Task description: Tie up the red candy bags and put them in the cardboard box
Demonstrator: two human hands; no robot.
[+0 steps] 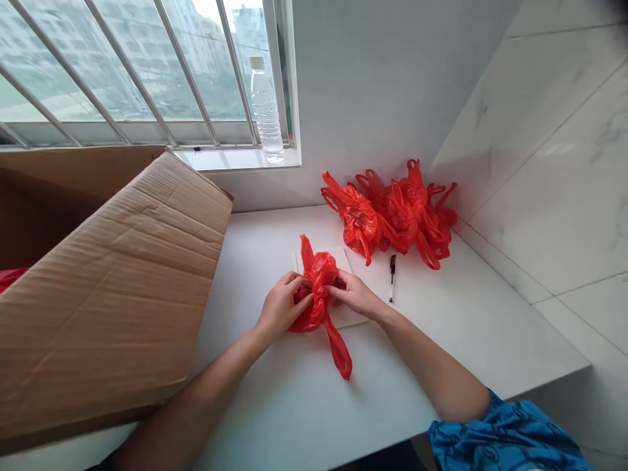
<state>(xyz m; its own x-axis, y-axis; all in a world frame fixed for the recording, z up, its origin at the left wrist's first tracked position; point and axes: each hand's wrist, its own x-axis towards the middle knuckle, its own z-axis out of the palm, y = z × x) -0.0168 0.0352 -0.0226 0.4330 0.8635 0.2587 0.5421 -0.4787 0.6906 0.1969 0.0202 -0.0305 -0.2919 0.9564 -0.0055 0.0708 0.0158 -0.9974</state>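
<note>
A crumpled red plastic bag (320, 281) lies on the white counter (441, 327), on top of a white sheet of paper (349, 315). My left hand (282, 306) grips its left side with curled fingers. My right hand (356, 293) pinches its right side. One bag handle sticks up behind my hands and another trails toward me. A heap of several knotted red plastic bags (395, 212) sits farther back against the wall. A black pen (392, 277) lies between that heap and my right hand.
A large open cardboard box (112, 288) fills the left side, its flap leaning over the counter. A clear water bottle (266, 111) stands on the window sill. Tiled wall runs along the right; the counter edge drops off at the front right.
</note>
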